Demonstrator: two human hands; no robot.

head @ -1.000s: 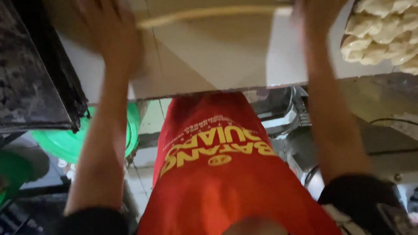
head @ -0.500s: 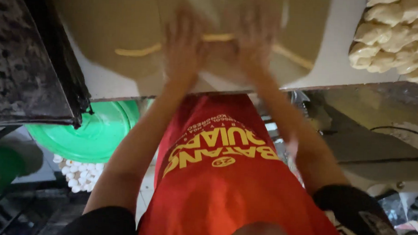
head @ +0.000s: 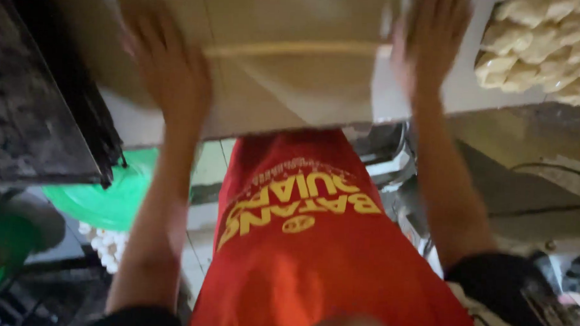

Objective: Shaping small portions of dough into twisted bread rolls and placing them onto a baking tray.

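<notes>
A thin beige dough sheet (head: 292, 86) lies spread on a white worktop (head: 459, 92), with a folded ridge running across its middle. My left hand (head: 171, 75) rests flat on the sheet's left part, blurred by motion. At the sheet's right edge my right hand (head: 429, 46) presses down with its fingers spread. The two hands are far apart, and neither visibly closes around anything.
A pile of pale dough lumps (head: 551, 50) sits at the worktop's far right. Dark stacked trays (head: 34, 115) stand at the left. Below them are a green basin (head: 109, 198) and small white balls (head: 107, 246). My red apron (head: 313, 247) fills the lower middle.
Half a second ago both hands were together at the sheet's middle. They have since slid apart to its left and right sides, and the sheet lies wider.
</notes>
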